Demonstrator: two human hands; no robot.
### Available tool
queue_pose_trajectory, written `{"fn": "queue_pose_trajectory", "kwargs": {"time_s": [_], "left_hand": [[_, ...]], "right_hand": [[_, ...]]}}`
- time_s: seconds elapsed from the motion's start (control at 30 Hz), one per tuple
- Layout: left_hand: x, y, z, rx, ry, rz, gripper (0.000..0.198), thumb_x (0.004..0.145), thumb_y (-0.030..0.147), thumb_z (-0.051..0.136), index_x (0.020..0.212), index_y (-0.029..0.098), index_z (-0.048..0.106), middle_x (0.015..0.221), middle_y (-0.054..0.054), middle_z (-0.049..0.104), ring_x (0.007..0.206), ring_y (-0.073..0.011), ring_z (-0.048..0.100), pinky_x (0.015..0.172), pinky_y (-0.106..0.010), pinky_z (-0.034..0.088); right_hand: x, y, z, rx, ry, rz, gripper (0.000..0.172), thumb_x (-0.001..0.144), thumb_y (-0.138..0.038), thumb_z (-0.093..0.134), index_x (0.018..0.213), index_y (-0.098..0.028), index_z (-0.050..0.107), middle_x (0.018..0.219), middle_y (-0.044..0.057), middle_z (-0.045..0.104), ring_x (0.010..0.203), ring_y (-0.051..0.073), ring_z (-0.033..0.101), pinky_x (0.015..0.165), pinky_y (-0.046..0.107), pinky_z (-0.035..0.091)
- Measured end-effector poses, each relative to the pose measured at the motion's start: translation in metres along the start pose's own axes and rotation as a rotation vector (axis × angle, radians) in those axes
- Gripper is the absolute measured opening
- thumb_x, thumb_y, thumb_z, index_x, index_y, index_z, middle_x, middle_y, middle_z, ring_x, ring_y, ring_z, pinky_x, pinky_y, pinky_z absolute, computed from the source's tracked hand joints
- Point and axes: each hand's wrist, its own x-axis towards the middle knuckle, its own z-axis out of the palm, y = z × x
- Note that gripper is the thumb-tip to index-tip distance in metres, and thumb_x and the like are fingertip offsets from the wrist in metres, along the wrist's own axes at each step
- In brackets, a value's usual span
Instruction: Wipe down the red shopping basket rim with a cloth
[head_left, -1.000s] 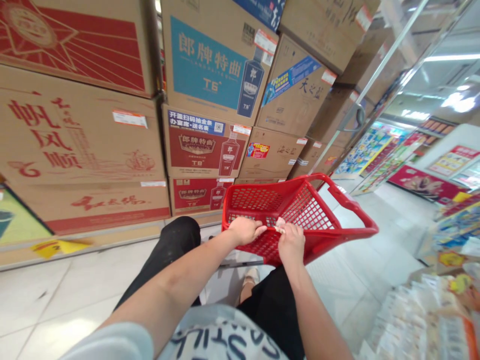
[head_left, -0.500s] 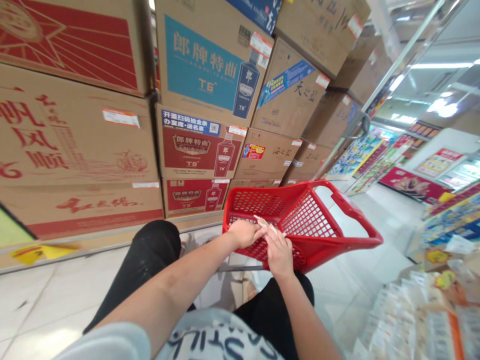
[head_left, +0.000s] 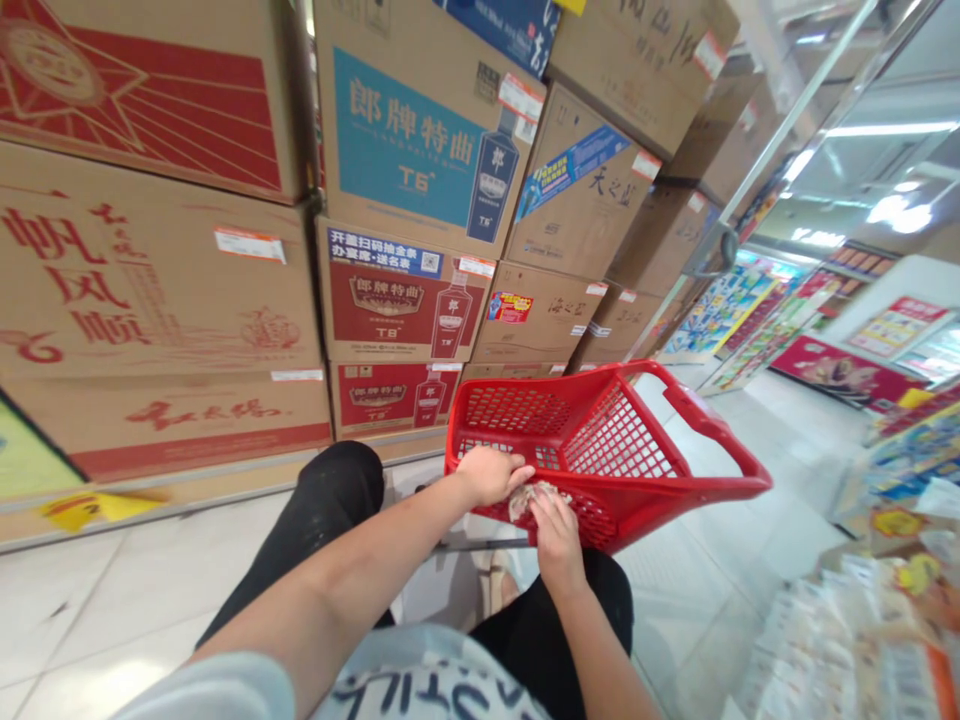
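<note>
Head view: gripping red cart (head_left: pixel 694 487) by near rim with left hand (head_left: pixel 495 474), likely for steadiness; clasping pale cloth (head_left: pixel 523 503) against near side with right hand (head_left: pixel 559 540).

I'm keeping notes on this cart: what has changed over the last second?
The right hand, with the pale crumpled cloth, has moved down from the near rim of the red cart to the outer face of its near side. Nothing was visibly let go. The left hand stays at that rim; cart and boxes look unmoved.
</note>
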Motion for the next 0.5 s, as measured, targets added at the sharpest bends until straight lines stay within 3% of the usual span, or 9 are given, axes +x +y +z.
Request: {"fn": "queue_pose_trajectory", "kwargs": {"time_s": [0.2,0.3,0.43,0.5], "left_hand": [[0.001,0.0,0.0,0.001,-0.018,0.001,0.062,0.091,0.059,0.012,0.095,0.025,0.063,0.089,-0.007,0.071,0.085,-0.023,0.067,0.069,-0.03,0.046],[0.0,0.0,-0.001,0.005,-0.02,0.001,0.063,0.091,0.06,0.011,0.096,0.026,0.063,0.09,-0.007,0.071,0.086,-0.0232,0.066,0.07,-0.03,0.046],[0.0,0.001,0.0,0.007,-0.012,0.002,0.063,0.091,0.059,0.009,0.098,0.026,0.063,0.092,-0.007,0.071,0.087,-0.0233,0.066,0.071,-0.031,0.046],[0.0,0.001,0.001,-0.004,-0.01,-0.006,0.062,0.091,0.059,0.01,0.098,0.026,0.063,0.092,-0.006,0.071,0.087,-0.0223,0.066,0.072,-0.03,0.046]], "right_hand": [[0.018,0.0,0.0,0.042,-0.074,0.032,0.034,0.089,-0.01,0.041,0.113,-0.02,0.063,0.117,0.008,0.061,0.115,0.022,0.048,0.1,0.04,0.039],[0.015,0.001,0.001,0.043,-0.051,0.02,0.033,0.088,-0.01,0.042,0.114,-0.017,0.062,0.117,0.011,0.059,0.116,0.023,0.047,0.099,0.041,0.04],[0.006,-0.002,0.0,0.084,-0.134,-0.046,0.034,0.086,-0.006,0.042,0.108,-0.019,0.065,0.111,0.008,0.063,0.109,0.02,0.051,0.094,0.037,0.045],[0.009,-0.004,-0.003,0.075,-0.098,-0.031,0.035,0.086,-0.006,0.042,0.108,-0.019,0.065,0.112,0.008,0.063,0.112,0.02,0.051,0.096,0.037,0.044]]}}
